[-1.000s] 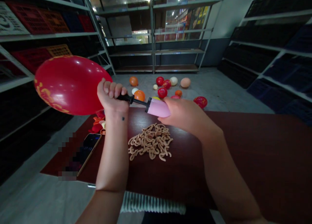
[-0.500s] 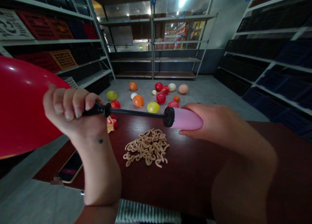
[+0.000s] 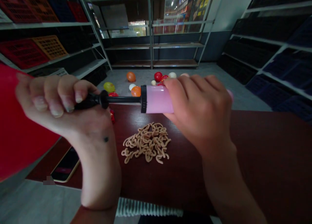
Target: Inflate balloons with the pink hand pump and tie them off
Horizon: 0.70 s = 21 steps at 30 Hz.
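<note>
Left hand [image 3: 60, 100] grips black pump handle [image 3: 91, 100], right hand [image 3: 201, 108] wrapped round pink pump barrel [image 3: 158, 99]; red balloon [image 3: 20, 130] might burst if overfilled.

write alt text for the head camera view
The left hand grips the black handle of a hand pump, and the right hand grips its pink barrel. A red balloon shows behind the left hand; tan strands lie piled on a dark table.

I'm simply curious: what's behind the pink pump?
Beyond the pump, balloons lie on the floor, an orange one beside its black collar. Anything directly behind the pump and right hand is covered.
</note>
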Available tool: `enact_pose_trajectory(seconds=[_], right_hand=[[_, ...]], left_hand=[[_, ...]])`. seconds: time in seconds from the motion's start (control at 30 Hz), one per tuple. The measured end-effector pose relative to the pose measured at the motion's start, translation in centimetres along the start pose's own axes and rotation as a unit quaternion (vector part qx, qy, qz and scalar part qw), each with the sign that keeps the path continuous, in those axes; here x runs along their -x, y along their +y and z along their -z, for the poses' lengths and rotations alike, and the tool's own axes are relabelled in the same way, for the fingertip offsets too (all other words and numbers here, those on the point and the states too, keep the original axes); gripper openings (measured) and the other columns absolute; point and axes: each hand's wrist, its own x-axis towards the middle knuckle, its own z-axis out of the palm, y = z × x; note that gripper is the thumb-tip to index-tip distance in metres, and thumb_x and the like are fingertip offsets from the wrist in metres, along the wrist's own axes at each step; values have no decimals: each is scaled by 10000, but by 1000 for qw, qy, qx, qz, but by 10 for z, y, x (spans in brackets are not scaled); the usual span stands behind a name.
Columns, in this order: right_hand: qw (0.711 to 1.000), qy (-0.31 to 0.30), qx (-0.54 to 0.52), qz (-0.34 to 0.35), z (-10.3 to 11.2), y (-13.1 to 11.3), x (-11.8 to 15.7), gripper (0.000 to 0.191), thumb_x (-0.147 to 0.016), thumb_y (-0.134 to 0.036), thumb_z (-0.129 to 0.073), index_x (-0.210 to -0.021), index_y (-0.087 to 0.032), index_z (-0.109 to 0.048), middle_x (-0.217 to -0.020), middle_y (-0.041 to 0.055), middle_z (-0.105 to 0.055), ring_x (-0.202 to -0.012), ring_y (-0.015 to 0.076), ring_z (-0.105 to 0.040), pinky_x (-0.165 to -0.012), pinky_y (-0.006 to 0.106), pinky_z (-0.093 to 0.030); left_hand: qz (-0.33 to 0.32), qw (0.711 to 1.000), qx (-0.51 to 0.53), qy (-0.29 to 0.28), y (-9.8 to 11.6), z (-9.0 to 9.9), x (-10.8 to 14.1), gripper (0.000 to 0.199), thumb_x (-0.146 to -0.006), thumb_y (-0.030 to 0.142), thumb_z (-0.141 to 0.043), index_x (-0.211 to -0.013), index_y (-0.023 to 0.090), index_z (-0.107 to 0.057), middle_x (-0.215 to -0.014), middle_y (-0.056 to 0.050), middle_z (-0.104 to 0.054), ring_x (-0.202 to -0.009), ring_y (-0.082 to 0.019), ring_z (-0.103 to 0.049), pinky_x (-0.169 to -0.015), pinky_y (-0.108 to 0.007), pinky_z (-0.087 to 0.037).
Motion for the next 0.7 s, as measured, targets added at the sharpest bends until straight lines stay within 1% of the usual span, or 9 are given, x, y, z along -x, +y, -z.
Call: enact_pose_trajectory(seconds=[0.03, 0.07, 0.17, 0.27, 0.4, 0.47, 0.57, 0.63, 0.7], right_hand=[[1000, 2, 0, 0, -2, -4, 0, 219, -996, -242, -410, -1016, -201, -624, -833, 82, -651, -811, 241, -576, -726, 385, -384], [1000, 1, 1, -2, -3, -8, 0, 215, -995, -231, -409, -1020, -199, -620, -836, 82, -650, -808, 237, -572, -726, 382, -381], [1000, -13, 3, -15, -10, -14, 0, 198, -987, -213, -420, -1017, -186, -614, -853, 87, -653, -819, 231, -569, -735, 374, -377], [999, -39, -6, -19, -18, -13, 0, 184, -973, -216, -443, -1007, -179, -620, -870, 92, -664, -838, 235, -577, -743, 367, -379], [997, -73, -27, -15, -29, -9, 0, 191, -948, -212, -467, -1050, -173, -624, -929, 101, -689, -861, 244, -606, -724, 355, -383], [995, -93, -42, -15, -34, -7, 0, 204, -920, -211, -504, -1084, -175, -619, -968, 102, -702, -864, 244, -618, -702, 344, -383], [989, -130, -67, -29, -43, -3, 1, 261, -875, -217, -566, -1130, -190, -612, -1031, 99, -717, -856, 238, -633, -672, 326, -381], [985, -146, -78, -39, -46, 2, 0, 272, -859, -220, -584, -1129, -202, -615, -1059, 95, -723, -865, 234, -643, -666, 318, -382], [983, -157, -86, -45, -46, 10, 0, 253, -858, -225, -588, -1108, -212, -623, -1065, 86, -728, -880, 230, -654, -670, 312, -385]], left_hand=[[-36, 997, 57, -24, -10, -8, 5, 518, -1081, 285, -339, -611, 183, -146, -386, 62, -229, -283, -38, -309, -369, -172, -304], [-52, 994, 95, -22, -21, -15, 8, 519, -1085, 271, -301, -610, 194, -109, -376, 64, -162, -264, -43, -231, -340, -188, -248], [15, 995, 98, -15, -48, -23, 11, 511, -1082, 248, -216, -602, 202, -49, -389, 67, -55, -297, -60, -113, -331, -212, -183], [50, 998, 44, -23, -60, -13, 2, 528, -1071, 242, -222, -567, 191, -74, -404, 57, -54, -334, -80, -113, -366, -216, -211], [64, 996, -30, -54, -63, 9, -16, 561, -1034, 307, -408, -545, 188, -159, -403, 52, -127, -356, -97, -182, -418, -233, -270], [61, 996, -42, -53, -63, 16, -24, 568, -1013, 349, -469, -554, 191, -174, -405, 57, -153, -362, -98, -196, -433, -241, -282], [41, 998, -40, -18, -61, 18, -32, 550, -1012, 346, -474, -580, 192, -171, -410, 64, -164, -366, -95, -186, -439, -247, -272], [23, 999, -31, 22, -56, 17, -36, 510, -1032, 291, -414, -604, 191, -155, -416, 67, -160, -368, -93, -170, -440, -248, -251], [1, 999, -14, 47, -48, 17, -41, 466, -1040, 227, -347, -628, 193, -131, -421, 69, -153, -367, -91, -160, -441, -250, -228]])
